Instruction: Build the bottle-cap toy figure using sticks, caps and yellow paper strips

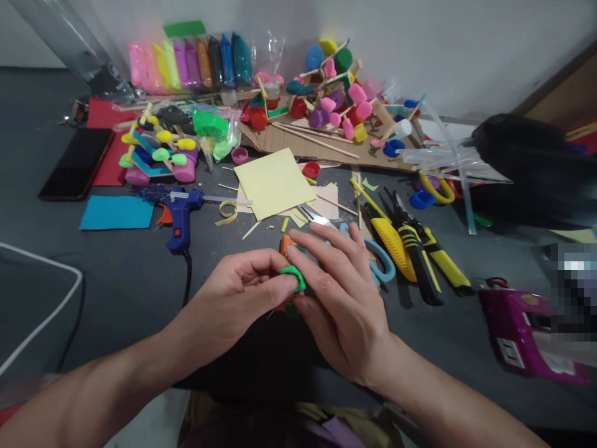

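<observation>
My left hand pinches a small bright green piece of modelling clay between thumb and finger, just above the front part of the table. My right hand is beside it with the fingers stretched out, the fingertips and thumb close around the clay's right side. Partly hidden behind the hands is a small orange piece, with bits of green and pink around it. Blue-handled scissors lie under the right fingers, their blades pointing to a pad of yellow paper.
A blue glue gun lies left, its cord running forward. On the right are a yellow cutter, pliers and a purple box. Small clay-and-stick models and bagged clay line the back; a phone lies left.
</observation>
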`<state>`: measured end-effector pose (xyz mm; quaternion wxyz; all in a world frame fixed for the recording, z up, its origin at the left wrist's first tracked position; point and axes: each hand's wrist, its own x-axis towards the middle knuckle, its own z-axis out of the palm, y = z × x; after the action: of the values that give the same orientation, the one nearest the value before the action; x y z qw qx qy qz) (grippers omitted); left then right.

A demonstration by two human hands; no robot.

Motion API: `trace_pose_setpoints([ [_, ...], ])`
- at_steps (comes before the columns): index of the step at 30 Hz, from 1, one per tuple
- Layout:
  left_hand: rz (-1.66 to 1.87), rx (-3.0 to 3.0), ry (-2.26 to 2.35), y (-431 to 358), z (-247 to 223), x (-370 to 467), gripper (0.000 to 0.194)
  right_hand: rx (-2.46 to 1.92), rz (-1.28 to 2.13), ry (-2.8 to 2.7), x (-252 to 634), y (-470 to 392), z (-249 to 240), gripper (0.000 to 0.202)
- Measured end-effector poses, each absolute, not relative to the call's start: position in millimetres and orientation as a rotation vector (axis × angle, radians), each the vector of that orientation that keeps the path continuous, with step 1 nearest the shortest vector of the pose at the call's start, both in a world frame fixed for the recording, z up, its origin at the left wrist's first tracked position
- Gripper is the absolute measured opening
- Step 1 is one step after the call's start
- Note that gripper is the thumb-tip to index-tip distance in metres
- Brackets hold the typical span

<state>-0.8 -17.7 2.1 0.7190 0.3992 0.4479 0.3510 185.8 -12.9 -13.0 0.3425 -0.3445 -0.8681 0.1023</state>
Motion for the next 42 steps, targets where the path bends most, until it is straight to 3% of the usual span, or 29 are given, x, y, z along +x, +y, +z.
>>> trace_pose_setpoints([
  [9,0.758,0.931,0.987,-18.9,6.3,-1.3,0.018,-0.894,0.120,-2.282,184.8,-11.6,-14.6,0.035],
  [23,0.717,0.851,1.024,-15.6,5.0,0.8,0.017,-0.866,0.198,-2.263,186.8,-10.9,-11.5,0.041],
  [42,0.681,0.760,0.888,-12.1,4.3,-2.0,0.020,-0.863,0.680,-2.024,190.1,-8.9,-8.8,0.026],
])
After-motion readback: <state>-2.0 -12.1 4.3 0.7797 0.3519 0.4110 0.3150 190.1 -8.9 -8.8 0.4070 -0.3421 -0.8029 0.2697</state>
